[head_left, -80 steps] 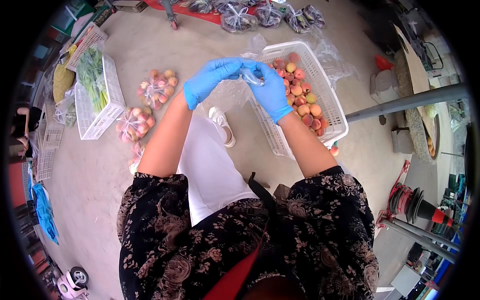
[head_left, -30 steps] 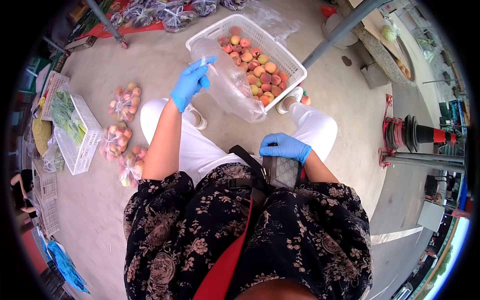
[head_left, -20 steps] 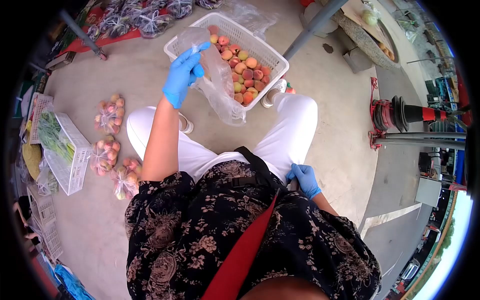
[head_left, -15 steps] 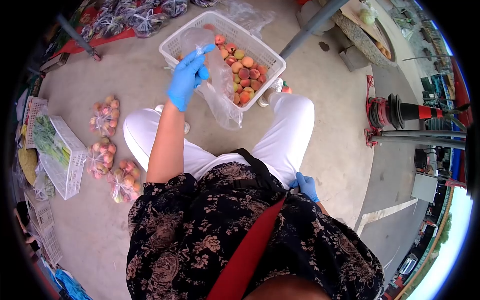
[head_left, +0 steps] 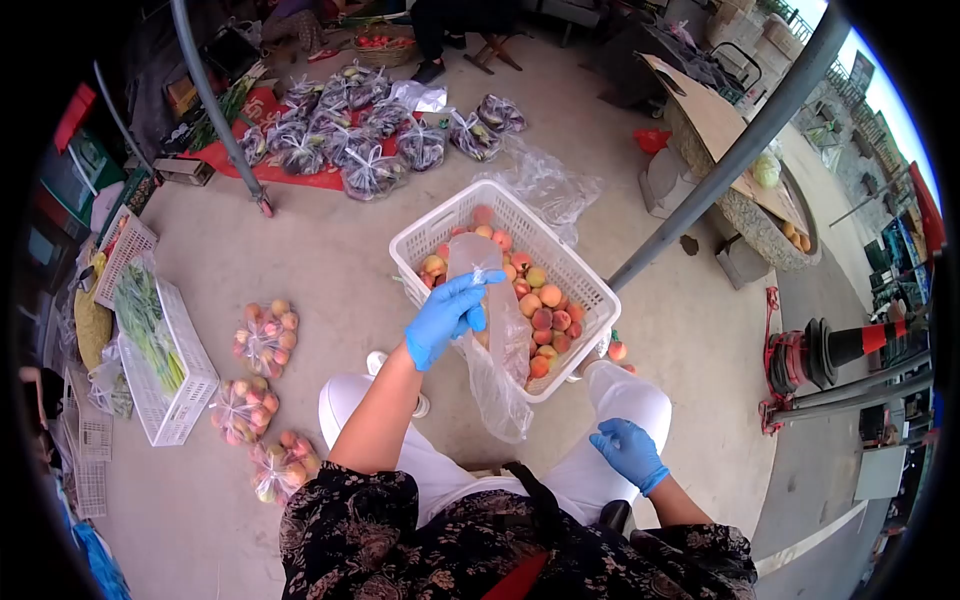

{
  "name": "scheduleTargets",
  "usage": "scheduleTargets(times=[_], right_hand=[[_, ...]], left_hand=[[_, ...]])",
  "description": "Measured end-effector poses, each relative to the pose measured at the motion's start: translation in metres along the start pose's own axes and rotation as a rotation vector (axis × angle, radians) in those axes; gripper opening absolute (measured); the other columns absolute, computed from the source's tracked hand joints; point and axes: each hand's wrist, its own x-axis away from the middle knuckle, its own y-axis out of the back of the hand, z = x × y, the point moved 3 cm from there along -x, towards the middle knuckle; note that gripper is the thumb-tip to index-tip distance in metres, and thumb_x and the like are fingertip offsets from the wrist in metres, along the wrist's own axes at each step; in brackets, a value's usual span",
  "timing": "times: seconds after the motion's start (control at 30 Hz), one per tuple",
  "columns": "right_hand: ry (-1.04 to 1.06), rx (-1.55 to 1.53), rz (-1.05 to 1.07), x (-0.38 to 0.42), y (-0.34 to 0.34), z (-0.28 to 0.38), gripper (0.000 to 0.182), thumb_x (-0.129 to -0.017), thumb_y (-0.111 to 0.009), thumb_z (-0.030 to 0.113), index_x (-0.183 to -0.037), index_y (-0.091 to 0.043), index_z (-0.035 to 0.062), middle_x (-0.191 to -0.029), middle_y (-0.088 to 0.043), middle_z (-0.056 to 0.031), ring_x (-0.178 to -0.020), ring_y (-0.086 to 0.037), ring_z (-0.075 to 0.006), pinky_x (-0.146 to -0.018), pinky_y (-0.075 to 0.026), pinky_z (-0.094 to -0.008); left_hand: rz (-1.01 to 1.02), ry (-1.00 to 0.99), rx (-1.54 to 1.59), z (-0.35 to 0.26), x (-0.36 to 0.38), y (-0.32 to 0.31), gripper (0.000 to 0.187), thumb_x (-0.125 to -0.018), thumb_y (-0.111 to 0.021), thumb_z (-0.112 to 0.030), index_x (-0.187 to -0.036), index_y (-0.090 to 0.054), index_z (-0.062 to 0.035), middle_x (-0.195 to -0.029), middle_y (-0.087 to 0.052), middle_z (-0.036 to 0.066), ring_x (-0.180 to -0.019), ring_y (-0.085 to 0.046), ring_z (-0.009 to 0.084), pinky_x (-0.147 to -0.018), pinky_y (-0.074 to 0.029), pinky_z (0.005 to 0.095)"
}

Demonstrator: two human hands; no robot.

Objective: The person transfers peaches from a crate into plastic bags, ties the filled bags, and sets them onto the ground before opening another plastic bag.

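Note:
My left hand (head_left: 448, 312), in a blue glove, is closed on the gathered part of a clear plastic bag (head_left: 497, 395). The bag hangs over the near side of a white plastic crate (head_left: 450, 208) and hides part of the peaches (head_left: 550, 296) inside. My right hand (head_left: 630, 455), gloved in blue too, is above my right thigh. Its fingers are loosely bent and somewhat apart, with nothing visible in them. On the ground to the left lie three knotted clear bags of peaches (head_left: 266, 338).
Several bags of dark purple produce (head_left: 372, 172) lie on a red cloth (head_left: 312, 180) ahead. A grey pole (head_left: 720, 165) slants up beside the crate. Leafy greens fill a white basket (head_left: 180, 400) at left. A traffic cone (head_left: 850, 342) lies to the right. Another person's legs (head_left: 432, 40) show ahead.
My view has tilted up, showing more ground ahead. My right hand has come away from my hip to above my thigh. My left hand still grips the plastic bag over the crate.

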Motion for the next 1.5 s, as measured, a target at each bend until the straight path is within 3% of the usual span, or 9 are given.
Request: scheduleTargets(times=[0.13,0.3,0.5,0.77,0.83,0.9,1.1,1.27,1.5], right_hand=[[0.42,0.1,-0.431,-0.103,-0.034,0.09,0.084,-0.067,-0.068,0.052,-0.121,-0.04,-0.0046,-0.114,-0.052,-0.0235,-0.103,-0.052,-0.0388,-0.086,-0.042,-0.0451],[-0.017,0.534,0.116,-0.243,-0.095,0.061,0.045,-0.078,-0.059,0.034,-0.112,-0.057,0.0052,-0.12,-0.051,-0.0176,-0.11,-0.05,-0.0362,-0.084,-0.042,-0.0511],[-0.134,0.351,-0.009,-0.375,-0.041,-0.012,0.024,-0.078,-0.054,0.024,-0.086,-0.066,0.0052,-0.087,-0.065,-0.0174,-0.08,-0.065,-0.0294,-0.069,-0.051,-0.0398],[0.367,0.671,-0.092,-0.389,0.032,0.139,0.012,-0.073,-0.056,0.016,-0.078,-0.063,0.0084,-0.079,-0.064,-0.0103,-0.074,-0.063,-0.0265,-0.068,-0.045,-0.037],[0.576,0.84,-0.685,-0.387,0.039,0.169,0.007,-0.074,-0.057,0.019,-0.077,-0.059,0.0132,-0.074,-0.059,-0.004,-0.069,-0.058,-0.0244,-0.067,-0.043,-0.0377],[0.859,0.365,-0.765,-0.35,0.047,0.203,0.015,-0.072,-0.059,0.019,-0.087,-0.059,0.0161,-0.076,-0.054,-0.0038,-0.074,-0.055,-0.0229,-0.07,-0.042,-0.0386],[0.571,0.309,0.227,-0.39,-0.113,0.114,0.038,-0.071,-0.062,0.018,-0.108,-0.053,0.0113,-0.112,-0.051,-0.0133,-0.102,-0.05,-0.0316,-0.081,-0.042,-0.0439],[0.34,0.64,0.122,-0.408,-0.091,0.043,0.11,-0.052,-0.074,0.046,-0.139,-0.017,0.0101,-0.136,-0.032,-0.0234,-0.125,-0.031,-0.0402,-0.104,-0.027,-0.0434],[0.339,0.044,0.111,-0.472,-0.064,0.064,0.089,-0.069,-0.066,0.046,-0.136,-0.026,0.0031,-0.13,-0.041,-0.0215,-0.118,-0.044,-0.0326,-0.1,-0.035,-0.0376]], left_hand=[[0.037,0.01,-0.003,-0.013,-0.016,-0.006,0.033,-0.09,-0.047,-0.021,-0.12,-0.055,-0.0102,-0.059,-0.041,-0.007,-0.051,-0.038,0.0016,-0.044,-0.028,0.016],[-0.105,0.021,-0.121,0.0,-0.027,0.057,0.029,-0.088,-0.05,-0.025,-0.108,-0.061,-0.0077,-0.066,-0.051,-0.003,-0.052,-0.042,0.0036,-0.046,-0.032,0.0168],[-0.271,0.408,-0.529,0.05,-0.034,0.129,0.026,-0.086,-0.054,-0.026,-0.094,-0.063,-0.0022,-0.083,-0.063,0.006,-0.06,-0.057,0.0127,-0.065,-0.046,0.0262],[-0.041,0.27,-0.367,0.081,-0.084,0.094,0.036,-0.091,-0.045,-0.037,-0.098,-0.061,-0.005,-0.074,-0.061,0.005,-0.049,-0.046,0.0083,-0.046,-0.038,0.0229],[-0.058,0.239,-0.097,0.077,-0.091,0.094,0.04,-0.094,-0.039,-0.039,-0.1,-0.061,-0.006,-0.068,-0.058,0.003,-0.043,-0.038,0.0067,-0.041,-0.032,0.0203],[-0.196,0.239,0.022,0.069,-0.094,0.093,0.042,-0.095,-0.035,-0.039,-0.1,-0.061,-0.0067,-0.063,-0.053,0.0,-0.041,-0.031,0.0059,-0.039,-0.026,0.0196],[-0.217,0.185,0.223,0.066,-0.098,0.103,0.043,-0.095,-0.034,-0.04,-0.1,-0.06,-0.0064,-0.057,-0.044,-0.003,-0.041,-0.027,0.0047,-0.038,-0.022,0.0195],[-0.371,0.257,-0.006,0.074,-0.097,0.127,0.034,-0.092,-0.043,-0.035,-0.097,-0.062,-0.0067,-0.059,-0.049,-0.002,-0.042,-0.027,0.0029,-0.038,-0.021,0.0179],[-0.413,0.239,-0.179,0.087,-0.113,0.118,0.035,-0.092,-0.041,-0.036,-0.098,-0.063,-0.0097,-0.062,-0.054,0.0,-0.043,-0.028,0.0021,-0.039,-0.023,0.0172]])
